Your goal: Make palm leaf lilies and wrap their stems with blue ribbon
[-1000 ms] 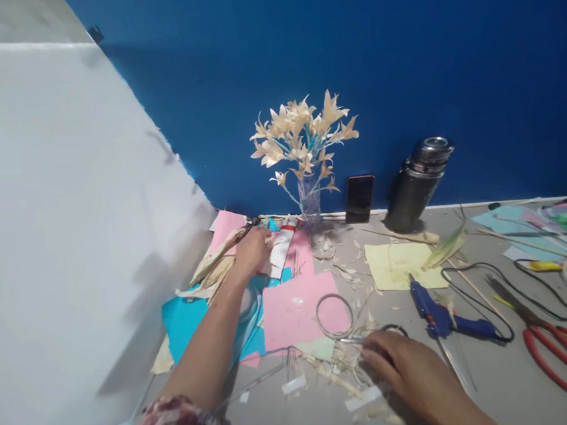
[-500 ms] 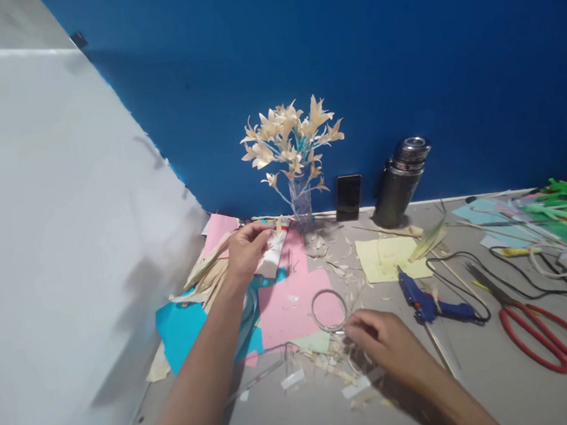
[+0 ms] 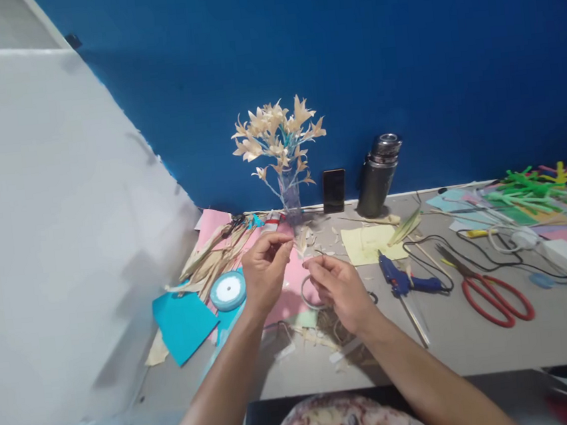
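Note:
My left hand (image 3: 268, 271) is raised over the desk with its thumb and forefinger pinched. At its fingertips is a small cream flower (image 3: 305, 239), seemingly made of dried husk. Close by on the right, my right hand (image 3: 340, 288) is also closed in a pinch, fingertips towards the flower; whatever it holds is too fine to make out. Beneath it, a thin ring (image 3: 309, 295) lies partly hidden on pink paper (image 3: 290, 285). Behind the hands, a clear vase (image 3: 290, 195) holds a bunch of cream flowers (image 3: 276, 133) on pale blue stems.
Left of my hands lie a blue ribbon spool (image 3: 227, 290), dried husks (image 3: 217, 252) and blue card (image 3: 184, 322). To the right are a blue glue gun (image 3: 403, 278), red-handled scissors (image 3: 495, 296) and yellow paper (image 3: 367, 243). A phone (image 3: 334, 191) and a flask (image 3: 378, 177) stand against the wall.
My left hand has come back from near the vase with the small flower. My right hand has risen off the desk to meet it. The view has shifted right, uncovering the ribbon spool.

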`<state>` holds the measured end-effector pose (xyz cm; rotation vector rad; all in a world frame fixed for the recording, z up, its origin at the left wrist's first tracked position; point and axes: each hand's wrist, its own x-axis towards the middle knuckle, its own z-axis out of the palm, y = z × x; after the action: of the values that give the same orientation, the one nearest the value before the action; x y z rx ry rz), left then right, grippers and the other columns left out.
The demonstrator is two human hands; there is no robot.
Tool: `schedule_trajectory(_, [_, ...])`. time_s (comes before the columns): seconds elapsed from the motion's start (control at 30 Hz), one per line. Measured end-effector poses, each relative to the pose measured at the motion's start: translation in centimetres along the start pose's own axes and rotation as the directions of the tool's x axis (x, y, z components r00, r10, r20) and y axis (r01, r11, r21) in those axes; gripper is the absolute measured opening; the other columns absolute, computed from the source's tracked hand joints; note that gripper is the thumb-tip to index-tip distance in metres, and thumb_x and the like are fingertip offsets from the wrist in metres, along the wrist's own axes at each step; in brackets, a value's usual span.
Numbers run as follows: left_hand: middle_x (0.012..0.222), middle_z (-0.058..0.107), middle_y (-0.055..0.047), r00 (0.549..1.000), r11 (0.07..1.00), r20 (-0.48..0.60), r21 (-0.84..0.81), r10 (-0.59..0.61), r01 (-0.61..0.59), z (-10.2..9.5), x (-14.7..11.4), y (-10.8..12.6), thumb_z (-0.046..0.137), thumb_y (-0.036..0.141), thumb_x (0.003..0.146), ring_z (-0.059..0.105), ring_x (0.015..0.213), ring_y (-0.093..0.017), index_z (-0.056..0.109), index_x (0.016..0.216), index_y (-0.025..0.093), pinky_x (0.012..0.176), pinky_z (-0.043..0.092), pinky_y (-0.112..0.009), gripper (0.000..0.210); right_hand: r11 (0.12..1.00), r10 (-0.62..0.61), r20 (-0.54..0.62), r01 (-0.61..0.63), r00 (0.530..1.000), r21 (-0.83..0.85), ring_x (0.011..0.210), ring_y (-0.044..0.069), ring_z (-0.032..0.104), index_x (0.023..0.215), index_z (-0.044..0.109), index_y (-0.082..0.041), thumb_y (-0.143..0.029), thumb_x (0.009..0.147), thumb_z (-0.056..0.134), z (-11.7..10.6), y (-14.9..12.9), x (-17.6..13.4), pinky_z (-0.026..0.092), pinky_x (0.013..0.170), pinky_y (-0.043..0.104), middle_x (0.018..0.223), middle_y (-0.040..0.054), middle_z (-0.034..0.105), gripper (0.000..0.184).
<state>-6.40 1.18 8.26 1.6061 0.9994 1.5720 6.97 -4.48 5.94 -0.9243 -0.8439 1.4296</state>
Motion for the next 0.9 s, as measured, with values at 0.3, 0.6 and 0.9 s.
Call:
schedule_trajectory(0.3, [0.082,0.066,-0.001,0.998,0.998,0.022,-0.016,0.060,-0.060,1.1,-1.5,1.2,0.068,0.020,0.083,0.059,0.062,-0.010,0.071,0.081,0.019,0.056,0.048,-0.023,0.003,0.992,0.021,0.004,-0.021,1.000,0.128,0.040,0.003,0.023,0.071,0.058,-0.017,-0.039,0.071,0.080,-0.1,-0.7,-0.9,0.015,0.039,0.018,0.048,-0.0104,0.039,0.031])
schedule_trajectory(0.6, [0.087,0.069,-0.003,0.961,0.940,0.038,0.197,0.275,-0.277,0.7,-2.1,1.2,0.064,0.018,0.087,0.065,0.080,-0.016,0.071,0.086,0.021,0.069,0.052,-0.027,0.008,0.974,0.060,0.032,-0.066,0.998,0.217,0.041,0.003,0.023,0.074,0.064,-0.016,-0.037,0.071,0.077,-0.1,-0.9,-1.1,0.014,0.039,0.017,0.050,-0.0079,0.045,0.026])
schedule_trajectory(0.9, [0.109,0.068,-0.010,0.919,0.784,0.351,0.616,-0.179,-0.082,-0.7,-0.4,-4.5,0.050,0.005,0.085,0.062,0.105,-0.021,0.068,0.109,0.017,0.094,0.047,-0.034,0.033,0.991,-0.019,-0.024,0.022,1.000,0.133,0.042,0.003,0.024,0.067,0.058,-0.017,-0.036,0.070,0.080,-1.1,-1.4,-0.6,0.019,0.041,0.018,0.049,-0.0096,0.040,0.029])
